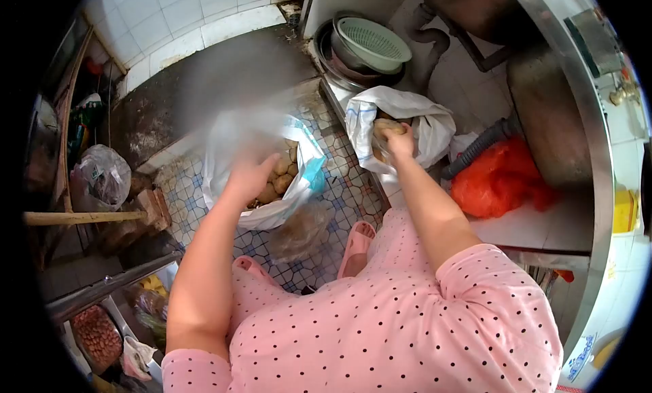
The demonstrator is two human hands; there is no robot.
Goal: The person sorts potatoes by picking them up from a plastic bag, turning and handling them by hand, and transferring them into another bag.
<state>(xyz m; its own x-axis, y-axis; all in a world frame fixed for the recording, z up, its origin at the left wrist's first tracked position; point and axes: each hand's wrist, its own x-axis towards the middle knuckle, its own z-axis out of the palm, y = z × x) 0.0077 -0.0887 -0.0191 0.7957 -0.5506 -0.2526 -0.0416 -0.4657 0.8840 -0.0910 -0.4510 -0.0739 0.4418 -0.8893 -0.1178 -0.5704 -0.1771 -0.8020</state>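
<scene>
My left hand (250, 176) is over a white and blue plastic bag (309, 148) on the floor. Inside the bag lie several brown potatoes (282, 182). The thumb shows beside them, but a grey blur hides the other fingers, so their grip is unclear. On the right, my right hand (402, 143) reaches into the mouth of a white woven sack (435, 125) standing on a low ledge. Its fingers are closed around a tan potato (388, 127).
A crumpled clear bag (299, 231) lies on the tiled floor near my pink slippers (358, 247). Behind the sack, a green colander (373, 43) sits on stacked basins. A grey drain hose (479, 148) and a red bag (499, 179) are at the right. Wooden shelving (81, 218) stands left.
</scene>
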